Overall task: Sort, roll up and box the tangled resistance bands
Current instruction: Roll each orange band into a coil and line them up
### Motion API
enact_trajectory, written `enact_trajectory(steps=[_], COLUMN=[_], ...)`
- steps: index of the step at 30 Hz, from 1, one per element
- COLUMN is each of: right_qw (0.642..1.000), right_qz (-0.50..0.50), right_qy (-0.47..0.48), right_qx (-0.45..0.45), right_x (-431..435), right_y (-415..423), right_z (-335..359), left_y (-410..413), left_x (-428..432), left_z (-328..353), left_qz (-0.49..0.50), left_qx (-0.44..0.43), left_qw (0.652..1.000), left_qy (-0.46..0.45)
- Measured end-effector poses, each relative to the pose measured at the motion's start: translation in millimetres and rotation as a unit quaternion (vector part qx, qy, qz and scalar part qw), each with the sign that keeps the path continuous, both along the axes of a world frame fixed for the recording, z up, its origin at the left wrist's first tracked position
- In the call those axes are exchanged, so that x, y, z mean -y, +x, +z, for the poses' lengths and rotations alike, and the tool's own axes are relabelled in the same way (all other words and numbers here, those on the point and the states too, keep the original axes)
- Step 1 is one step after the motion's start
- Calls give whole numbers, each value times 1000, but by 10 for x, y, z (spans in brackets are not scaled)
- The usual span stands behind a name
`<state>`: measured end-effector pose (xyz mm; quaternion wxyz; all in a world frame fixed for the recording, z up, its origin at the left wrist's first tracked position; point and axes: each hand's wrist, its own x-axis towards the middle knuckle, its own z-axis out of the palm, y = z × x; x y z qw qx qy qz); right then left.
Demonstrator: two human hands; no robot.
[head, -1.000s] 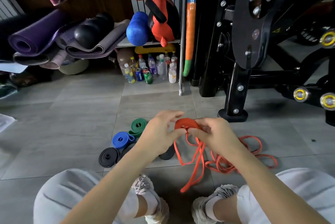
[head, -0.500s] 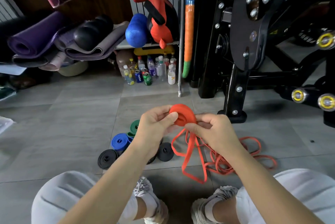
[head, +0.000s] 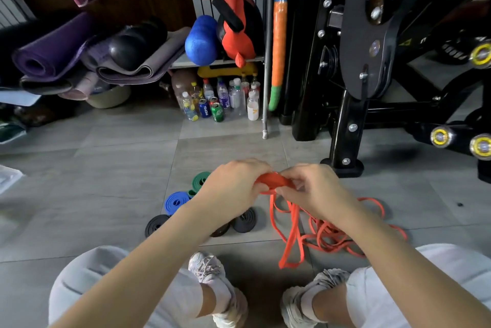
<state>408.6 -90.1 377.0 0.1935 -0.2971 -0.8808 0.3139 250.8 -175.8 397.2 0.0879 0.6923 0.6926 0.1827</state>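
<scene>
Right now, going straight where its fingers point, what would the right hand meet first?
Probably the left hand, just across the orange roll that it and the right hand hold; depth unclear.

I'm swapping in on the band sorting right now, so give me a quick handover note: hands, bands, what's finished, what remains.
Hands: the left hand and the right hand both pinch the partly rolled orange band above the floor.
Its loose tail hangs down to the orange tangle on the floor beneath the right forearm.
Done: the green roll, the blue roll and the black rolls lie rolled on the floor by the left forearm.
Left: finish rolling the orange band, sort out the rest of the tangle, then box everything. No box is plainly in view.
</scene>
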Motion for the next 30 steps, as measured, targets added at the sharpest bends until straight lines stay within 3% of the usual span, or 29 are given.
enact_trajectory(steps=[4,7,11,16,17,18,19,21,22,23,24,26,28,30], right_qw=[994,980,947,921,927,936,944,961,972,984,992,997,995,990], right_qz=[-17,-41,-70,-99,-100,-100,-100,-84,-68,-48,-30,-22,-35,-50], right_qy=[-84,-147,-233,-244,-227,-211,-200,-187,-164,-131,-99,-61,-63,-95], right_qx=[-65,-130,-212,-287,-281,-265,-243,-189,-151,-107,-70,-43,-61,-95], right_x=[0,28,90,176,171,162,144,86,53,31,18,3,0,-7], right_y=[26,76,76,-13,-7,8,33,81,96,100,93,72,62,65], right_z=[80,64,4,-46,-54,-52,-49,-37,-25,-14,1,43,82,93], left_y=[-53,-36,70,305,317,303,266,142,93,67,59,67,49,23], left_x=[-1,23,9,13,18,18,13,8,7,3,-11,-47,-79,-90], left_z=[81,113,25,-159,-183,-184,-168,-123,-75,-13,48,144,198,236], left_qz=[67,102,110,130,131,140,154,152,125,87,49,11,23,55], left_qx=[132,307,511,755,770,755,694,445,310,199,122,49,58,121], left_qw=[989,945,847,635,618,636,700,880,940,974,990,998,998,990], left_qy=[28,54,96,95,85,75,68,70,72,69,58,25,22,46])
